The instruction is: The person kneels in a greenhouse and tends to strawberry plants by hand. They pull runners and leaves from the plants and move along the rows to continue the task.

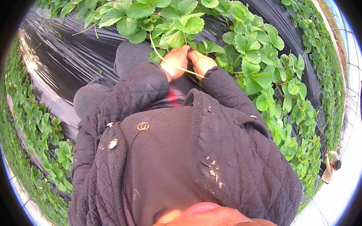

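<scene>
Both of my hands are close together at the base of a leafy strawberry plant (190, 24), just beyond my knees. My left hand (175, 61) has its fingertips tucked under the leaves, so its grip is hidden. Beside it, my right hand (201, 61) reaches into the same spot, fingers bent and tips partly hidden. A long pale runner (156, 51) arches down from the leaves, crosses over the back of my left hand and ends near the heel of my right hand.
Rows of strawberry plants (257, 77) curve along the right and far left. Black plastic mulch (77, 42) covers the ground between them. Loose runners lie on the plastic at the upper left. Another person (331, 167) is far off at the lower right.
</scene>
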Tool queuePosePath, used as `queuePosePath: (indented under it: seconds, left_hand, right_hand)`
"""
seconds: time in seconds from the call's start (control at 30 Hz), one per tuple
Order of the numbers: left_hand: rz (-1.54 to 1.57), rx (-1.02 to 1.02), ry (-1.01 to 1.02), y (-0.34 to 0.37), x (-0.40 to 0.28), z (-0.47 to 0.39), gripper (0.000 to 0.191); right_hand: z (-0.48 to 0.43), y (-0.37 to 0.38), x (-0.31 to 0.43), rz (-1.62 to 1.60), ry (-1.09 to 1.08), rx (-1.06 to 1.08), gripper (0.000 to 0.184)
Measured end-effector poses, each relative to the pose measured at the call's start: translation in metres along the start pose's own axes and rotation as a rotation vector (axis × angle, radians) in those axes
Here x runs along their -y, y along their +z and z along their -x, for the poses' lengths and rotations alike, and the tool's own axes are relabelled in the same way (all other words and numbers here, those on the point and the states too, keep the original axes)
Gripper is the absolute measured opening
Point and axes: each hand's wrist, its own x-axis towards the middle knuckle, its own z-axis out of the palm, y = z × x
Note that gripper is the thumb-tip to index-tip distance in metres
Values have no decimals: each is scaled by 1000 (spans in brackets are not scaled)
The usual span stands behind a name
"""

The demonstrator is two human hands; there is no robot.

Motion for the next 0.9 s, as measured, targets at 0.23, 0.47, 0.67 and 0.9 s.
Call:
queuePosePath:
  seconds: [0.23, 0.47, 0.67, 0.9]
  left_hand:
    - [-296, -56, 226, -1, 0, -1, 37]
    - [-400, -26, 256, -4, 4, 0, 26]
    - [-303, 25, 254, -4, 10, 3, 17]
    - [-375, 92, 350, 2, 17, 11, 23]
  right_hand:
    - [-8, -7, -8, 307, 2, 85, 27]
    - [4, -15, -10, 289, -56, 100, 23]
    - [1, -7, -18, 252, 63, -15, 21]
    - [-36, -6, -12, 194, 342, 135, 29]
